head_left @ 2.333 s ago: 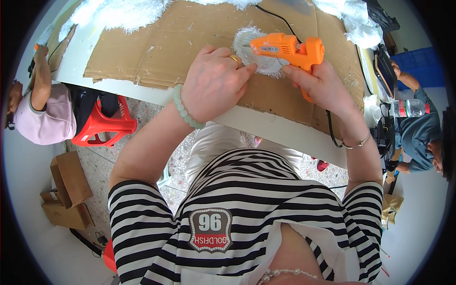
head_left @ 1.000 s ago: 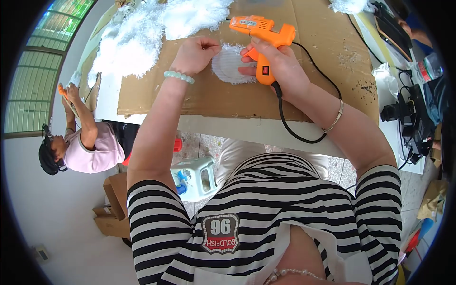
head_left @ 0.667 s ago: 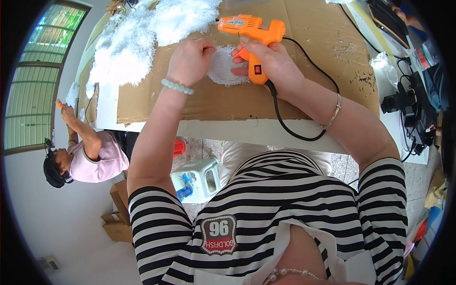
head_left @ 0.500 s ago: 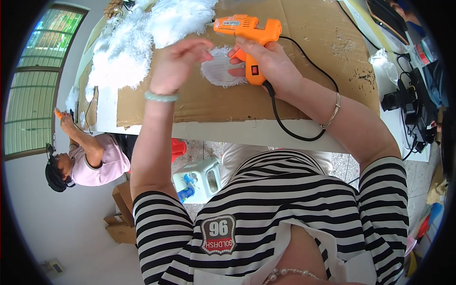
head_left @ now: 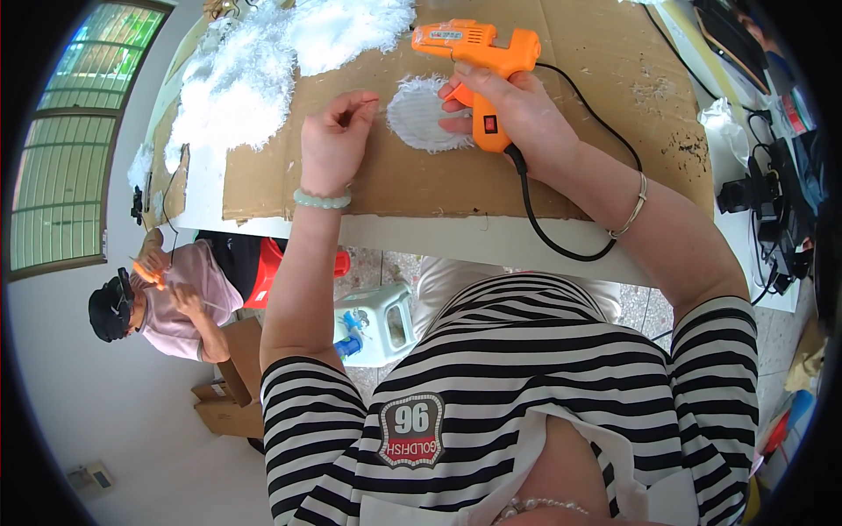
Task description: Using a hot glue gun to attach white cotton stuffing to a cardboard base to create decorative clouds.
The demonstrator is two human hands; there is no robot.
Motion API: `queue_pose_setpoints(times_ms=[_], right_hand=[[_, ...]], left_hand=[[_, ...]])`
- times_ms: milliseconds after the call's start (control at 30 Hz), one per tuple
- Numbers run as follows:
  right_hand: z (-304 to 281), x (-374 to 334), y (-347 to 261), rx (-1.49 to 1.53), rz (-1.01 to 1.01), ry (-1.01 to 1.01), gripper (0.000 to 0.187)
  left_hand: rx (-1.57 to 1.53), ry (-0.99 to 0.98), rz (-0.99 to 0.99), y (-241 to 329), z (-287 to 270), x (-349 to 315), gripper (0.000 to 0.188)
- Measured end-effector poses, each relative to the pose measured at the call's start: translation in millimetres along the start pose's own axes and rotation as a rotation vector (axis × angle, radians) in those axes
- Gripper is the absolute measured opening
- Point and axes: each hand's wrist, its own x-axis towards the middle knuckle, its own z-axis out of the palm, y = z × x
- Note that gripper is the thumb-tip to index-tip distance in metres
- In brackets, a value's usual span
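Observation:
My right hand [head_left: 535, 118] is wrapped round the grip of an orange glue gun [head_left: 481, 46], with its nozzle toward the left and its black cord trailing down from the handle. Beneath that hand's fingertips lies a round white piece with a fuzzy edge [head_left: 412, 116], flat on the cardboard [head_left: 386, 188]. Left of this piece, apart from it, my left hand [head_left: 336, 145] hovers with thumb and fingers pinched together. Whatever the pinch may hold is too small to make out.
Fluffy white material [head_left: 237, 96] is heaped at the far left of the table. A camera-like black device and cables [head_left: 745, 195] lie on the right. Another person [head_left: 189, 298] at the left holds something orange. A pale stool [head_left: 386, 329] stands below the table edge.
My left hand has gone from loosely stretched fingers to a pinch and sits slightly lower. The glue gun stays in my right hand. The other person has lowered their raised arms toward their chest.

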Motion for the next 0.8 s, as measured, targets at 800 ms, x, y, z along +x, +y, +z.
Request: queue_pose_setpoints(times_ms=[800], right_hand=[[1, -4, -5, -0.044, 0.053, 0.000, 0.034]], left_hand=[[-0.708, 0.030, -0.225, -2, -16, -19, 0.023]])
